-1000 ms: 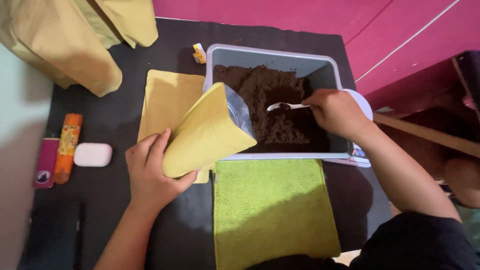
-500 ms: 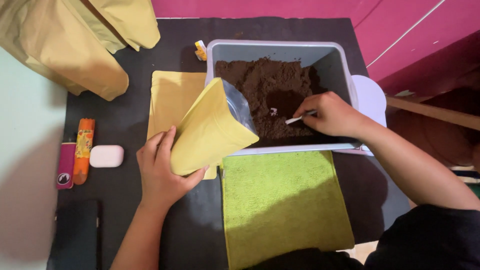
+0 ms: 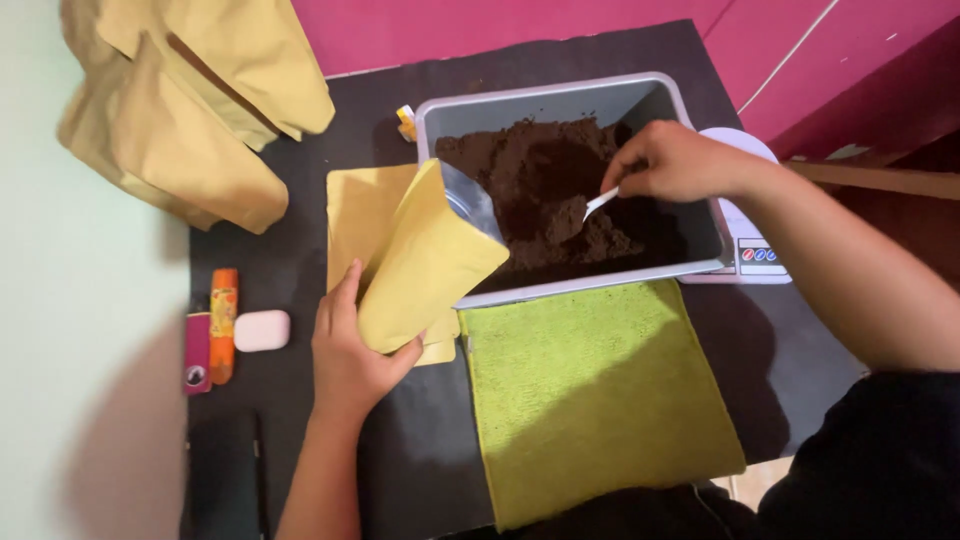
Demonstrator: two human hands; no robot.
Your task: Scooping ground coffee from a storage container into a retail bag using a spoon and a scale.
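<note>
Fingers: left hand [image 3: 350, 365] clasps yellow pouch [image 3: 425, 262], mouth open | right hand [image 3: 672, 160] pinches white spoon [image 3: 598, 203], heaped brown powder [image 3: 545, 190]

Small home packing setup, likely hand-run: black table [image 3: 300, 250] against pink wall [image 3: 480, 25]; grey tub [image 3: 560, 95] of brown powder [image 3: 530, 165] on white scale [image 3: 755, 250]; stack of yellow pouches [image 3: 190, 110]; green towel [image 3: 590, 390]; personal bits at table edge: earbud case [image 3: 262, 330], lighter [image 3: 222, 322]
</note>
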